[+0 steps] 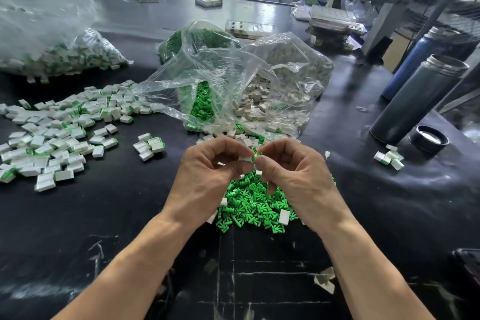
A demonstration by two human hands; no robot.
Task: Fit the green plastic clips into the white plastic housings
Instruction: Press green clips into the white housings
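Fingers: left hand pinches a white housing; right hand pinches a green clip against it.
Left: assembled pieces strewn.
Middle: loose clips, crinkled clear bags.
Surface: glossy black table.
Right: steel flask.

2 bare forearms, left hand and right hand ungloved; no sleeves, rings or watch visible.

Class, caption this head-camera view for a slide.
Hands press a green clip into a white housing above loose clips.
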